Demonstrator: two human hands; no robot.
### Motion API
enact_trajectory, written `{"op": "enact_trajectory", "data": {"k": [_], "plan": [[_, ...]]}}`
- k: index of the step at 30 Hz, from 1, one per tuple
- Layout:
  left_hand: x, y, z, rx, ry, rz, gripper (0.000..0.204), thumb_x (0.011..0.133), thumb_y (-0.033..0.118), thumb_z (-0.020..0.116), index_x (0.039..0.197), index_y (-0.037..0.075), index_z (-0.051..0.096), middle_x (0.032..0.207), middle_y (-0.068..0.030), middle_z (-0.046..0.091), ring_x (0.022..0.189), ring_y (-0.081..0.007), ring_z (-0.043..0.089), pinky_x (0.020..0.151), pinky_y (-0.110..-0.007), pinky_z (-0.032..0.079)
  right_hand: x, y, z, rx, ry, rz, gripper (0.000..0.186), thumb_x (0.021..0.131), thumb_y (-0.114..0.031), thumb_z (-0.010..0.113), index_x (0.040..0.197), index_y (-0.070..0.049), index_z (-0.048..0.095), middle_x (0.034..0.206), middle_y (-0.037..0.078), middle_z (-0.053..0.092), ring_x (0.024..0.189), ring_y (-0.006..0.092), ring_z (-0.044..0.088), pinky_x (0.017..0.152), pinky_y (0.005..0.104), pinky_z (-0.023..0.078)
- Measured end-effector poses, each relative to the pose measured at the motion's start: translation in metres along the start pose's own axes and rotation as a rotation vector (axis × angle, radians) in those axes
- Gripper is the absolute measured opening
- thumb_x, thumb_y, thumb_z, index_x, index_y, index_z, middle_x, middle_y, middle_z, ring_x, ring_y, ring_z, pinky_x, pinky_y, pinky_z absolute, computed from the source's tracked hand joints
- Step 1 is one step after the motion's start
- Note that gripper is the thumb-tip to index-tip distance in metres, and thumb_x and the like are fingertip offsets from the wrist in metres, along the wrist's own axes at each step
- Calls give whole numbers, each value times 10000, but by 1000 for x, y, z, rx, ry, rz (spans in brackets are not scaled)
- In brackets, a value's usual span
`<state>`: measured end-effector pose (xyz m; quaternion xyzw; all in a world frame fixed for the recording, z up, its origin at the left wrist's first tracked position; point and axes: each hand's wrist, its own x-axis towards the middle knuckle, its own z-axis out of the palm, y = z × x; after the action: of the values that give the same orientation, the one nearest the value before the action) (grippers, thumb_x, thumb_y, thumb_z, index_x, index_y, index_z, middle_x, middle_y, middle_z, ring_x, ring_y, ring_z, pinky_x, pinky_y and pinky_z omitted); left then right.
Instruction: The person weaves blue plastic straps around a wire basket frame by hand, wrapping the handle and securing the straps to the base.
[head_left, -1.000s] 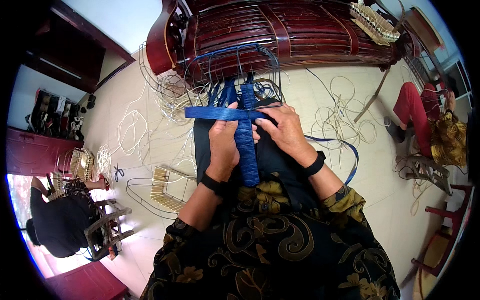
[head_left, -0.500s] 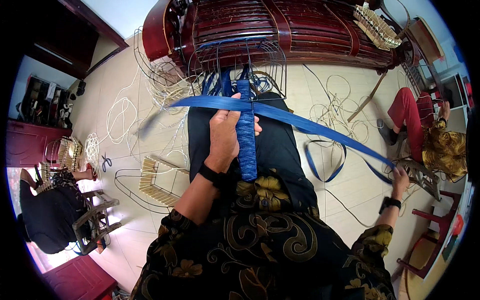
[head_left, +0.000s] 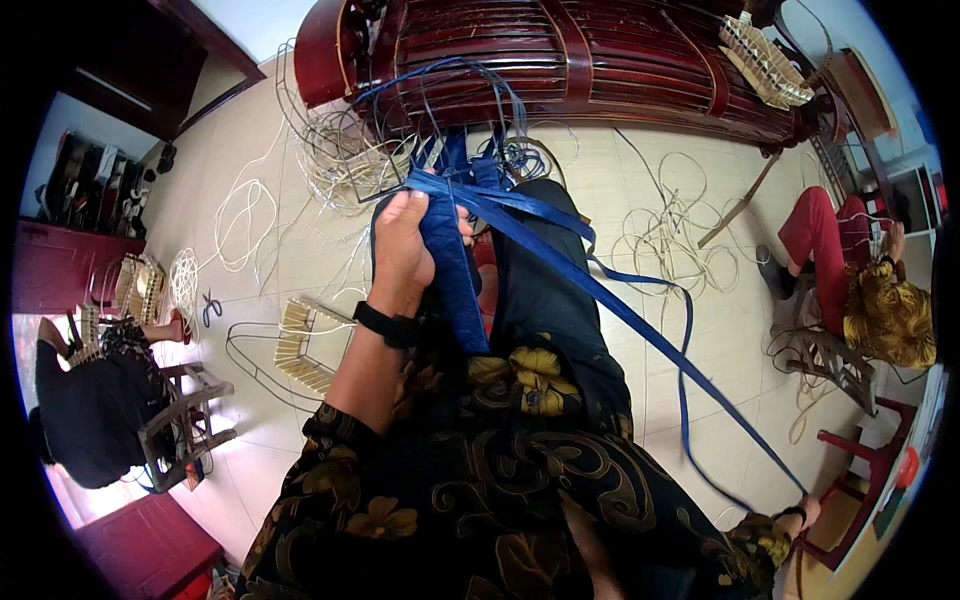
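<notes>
My left hand (head_left: pixel 403 245) is wrapped round a flat blue-wrapped panel (head_left: pixel 452 285) that lies over my lap, thumb on top near its far end. A wire basket frame (head_left: pixel 425 100) joins that far end. From beside my left thumb a long blue plastic strap (head_left: pixel 640 340) runs tight to the lower right. Out there my right hand (head_left: pixel 808 508), small near the rim of the view, is closed on the strap. A slack blue length (head_left: pixel 686 385) hangs beside it. More blue strips (head_left: pixel 452 155) hang inside the frame.
A dark red wooden bench (head_left: pixel 480 50) stands ahead. Tangled pale cord (head_left: pixel 665 230) and a slatted basket piece (head_left: pixel 305 345) lie on the tiled floor. One person (head_left: pixel 865 290) sits at the right, another (head_left: pixel 95 415) at the left. Scissors (head_left: pixel 211 310) lie at the left.
My right hand has moved outward and down to the right, drawing the strap tight. My left hand has shifted left and away, and the panel and frame have tilted left with it.
</notes>
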<state>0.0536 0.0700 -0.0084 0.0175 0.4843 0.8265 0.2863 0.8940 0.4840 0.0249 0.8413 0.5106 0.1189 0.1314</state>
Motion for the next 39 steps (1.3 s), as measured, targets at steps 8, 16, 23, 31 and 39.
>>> {"op": "enact_trajectory", "data": {"k": [8, 16, 23, 31, 39], "plan": [[18, -18, -25, -106, 57, -2, 364, 1045, 231, 453, 1334, 10, 463, 854, -209, 667, 653, -266, 683, 593, -387, 593, 38, 5, -2, -287, 65, -483, 352, 858, -241, 618, 1052, 43, 696, 1110, 258, 667, 998, 391, 646, 840, 484, 512], [-17, 10, 24, 44, -12, 52, 386, 1041, 263, 464, 1331, 9, 465, 858, -187, 679, 654, -234, 680, 593, -338, 577, -373, -417, -160, 1063, -99, -1588, 316, 879, -126, 636, 1187, -61, 660, 1221, 155, 651, 1140, 318, 601, 973, 411, 463], [-34, 10, 40, 27, -95, 25, 387, 1041, 256, 462, 1322, -10, 465, 868, -182, 680, 654, -217, 674, 603, -311, 568, -547, -496, -224, 1298, -204, -1966, 326, 893, -126, 635, 1204, -27, 634, 1123, 151, 681, 1086, 322, 623, 963, 387, 455], [-27, 4, 48, -4, -146, -19, 356, 1041, 213, 461, 1295, -36, 474, 857, -180, 672, 642, -227, 673, 605, -323, 569, -540, -516, -224, 1318, -663, -1829, 166, 897, -107, 653, 967, 29, 718, 960, 125, 713, 856, 216, 678, 756, 296, 515], [-3, -7, 54, -10, -184, -180, 199, 991, 153, 567, 1063, -32, 567, 846, -172, 682, 633, -219, 674, 604, -315, 568, -522, -525, -213, 1321, -1426, -1279, 137, 1004, -159, 564, 939, -69, 643, 800, -72, 566, 721, 29, 463, 643, 198, 382]]}}
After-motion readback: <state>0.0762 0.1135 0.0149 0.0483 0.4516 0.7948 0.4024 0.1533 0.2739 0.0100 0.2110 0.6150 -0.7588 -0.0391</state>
